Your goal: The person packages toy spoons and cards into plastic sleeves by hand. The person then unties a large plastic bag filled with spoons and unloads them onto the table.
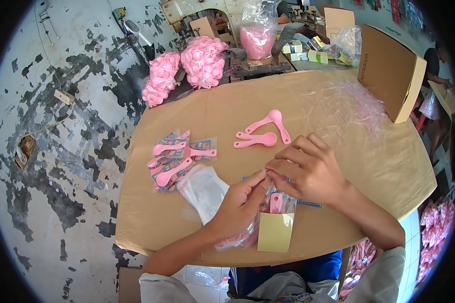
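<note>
My left hand [240, 201] and my right hand [311, 169] meet fingertip to fingertip, both closed in a pinch at the upper edge of a clear plastic bag [288, 203]. Under the fingers, the handle of a pink measuring spoon [276, 203] shows through the plastic. A pale yellow card [275, 232] is at the bag's lower part. Beside my left forearm lies a stack of clear and white bags [205, 189]. Beyond my right hand, loose pink measuring spoons [260, 139] rest on the table.
On the brown-covered table [227, 116], several pink spoons with printed cards [174, 156] lie at left. A tangle of clear strips [361, 103] sits near an upright cardboard box [389, 73]. Bulging bags of pink spoons [203, 61] stand behind. Another person's arm [438, 79] shows at far right.
</note>
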A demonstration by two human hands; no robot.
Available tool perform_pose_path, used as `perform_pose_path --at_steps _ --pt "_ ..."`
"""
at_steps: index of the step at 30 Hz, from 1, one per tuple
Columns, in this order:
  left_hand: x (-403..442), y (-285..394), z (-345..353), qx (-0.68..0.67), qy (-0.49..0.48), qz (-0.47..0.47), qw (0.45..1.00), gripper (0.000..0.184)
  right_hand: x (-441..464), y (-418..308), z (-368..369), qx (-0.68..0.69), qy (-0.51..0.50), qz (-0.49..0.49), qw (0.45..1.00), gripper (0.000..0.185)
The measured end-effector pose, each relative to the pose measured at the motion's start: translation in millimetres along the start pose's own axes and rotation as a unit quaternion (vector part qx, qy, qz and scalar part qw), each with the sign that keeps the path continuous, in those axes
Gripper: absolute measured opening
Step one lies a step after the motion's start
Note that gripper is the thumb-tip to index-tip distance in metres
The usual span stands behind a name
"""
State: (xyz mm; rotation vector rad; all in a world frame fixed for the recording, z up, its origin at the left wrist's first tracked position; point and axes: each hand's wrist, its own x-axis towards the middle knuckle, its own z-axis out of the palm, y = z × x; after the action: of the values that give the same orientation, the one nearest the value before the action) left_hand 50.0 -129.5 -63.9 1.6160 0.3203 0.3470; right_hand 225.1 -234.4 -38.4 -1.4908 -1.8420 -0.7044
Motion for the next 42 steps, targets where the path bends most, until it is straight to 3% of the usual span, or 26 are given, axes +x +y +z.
perform_pose_path --at_steps 5,6,8,10,12,13,14,15,17,18,19,21,23,26,29,35,38,42 --pt "-3.6 6.2 5.5 0.026 0.018 0.01 0.999 0.034 3.1 1.9 -4.0 0.072 -0.02 0.047 0.996 0.01" --pt "-2.5 4.8 4.3 0.002 -0.009 0.022 1.0 0.036 5.7 4.0 -7.4 0.169 0.001 0.122 0.978 0.008" --pt "1.1 1.3 0.8 -0.047 -0.062 0.046 0.996 0.04 11.6 13.3 -21.1 0.354 0.042 0.264 0.896 0.006" --pt "3.6 11.0 -0.5 -0.154 -0.035 -0.011 0.987 0.043 9.4 36.0 -47.3 0.507 0.093 0.357 0.779 0.003" --pt "6.7 17.3 -3.9 -0.231 -0.009 -0.05 0.972 0.046 -21.8 103.5 -70.5 0.685 -0.033 0.232 0.69 0.016" --pt "8.9 18.4 -6.7 -0.255 0.003 -0.058 0.965 0.047 -34.8 123.5 -74.7 0.513 -0.102 0.308 0.795 0.019" --pt "9.9 17.9 -8.8 -0.278 0.014 -0.065 0.958 0.047 -45.5 140.6 -76.5 0.314 -0.165 0.366 0.86 0.022" --pt "11.5 12.9 -12.3 -0.291 0.008 -0.064 0.955 0.044 -48.2 149.8 -74.7 0.098 -0.217 0.403 0.884 0.025" --pt "14.2 5.0 -13.5 -0.232 0.002 -0.071 0.97 0.041 -46.9 150.0 -60.6 -0.087 -0.064 0.251 0.962 0.03" --pt "13.6 2.6 -13.2 -0.203 -0.002 -0.08 0.976 0.04 -49.6 144.3 -55.8 -0.176 0.014 0.171 0.969 0.032" --pt "12.8 2.0 -12.6 -0.204 0.004 -0.087 0.975 0.038 -29.5 117.7 -54.0 -0.08 0.03 0.262 0.961 0.035" --pt "13.5 3.5 -13.7 -0.199 0.015 -0.098 0.975 0.035 -15.7 65.9 -42.2 0.189 -0.062 0.291 0.936 0.031" --pt "9.9 6.9 -10.4 -0.213 0.01 -0.085 0.973 0.035 -4.6 19.7 -27.9 0.368 -0.213 0.33 0.843 0.023" --pt "7.8 13.0 -5.5 -0.252 0.014 -0.069 0.965 0.036 -5.8 3.0 -7.6 0.477 -0.212 0.326 0.789 0.024" --pt "9.7 7.3 -8.4 -0.247 0.015 -0.058 0.967 0.037 -11.4 3.6 -1.7 0.514 -0.149 0.396 0.746 0.025" --pt "5.9 12.7 -6.5 -0.143 0.047 -0.02 0.988 0.035 -17.3 4.5 1.4 0.546 -0.126 0.352 0.749 0.022" --pt "3.7 9.3 -7.9 -0.127 0.037 -0.014 0.991 0.033 -11.8 7.3 -9.1 0.554 -0.182 0.337 0.739 0.023" --pt "4.6 21.8 -9.2 -0.112 0.018 -0.028 0.993 0.029 -14.7 2.6 -6.8 0.556 -0.118 0.377 0.732 0.023"
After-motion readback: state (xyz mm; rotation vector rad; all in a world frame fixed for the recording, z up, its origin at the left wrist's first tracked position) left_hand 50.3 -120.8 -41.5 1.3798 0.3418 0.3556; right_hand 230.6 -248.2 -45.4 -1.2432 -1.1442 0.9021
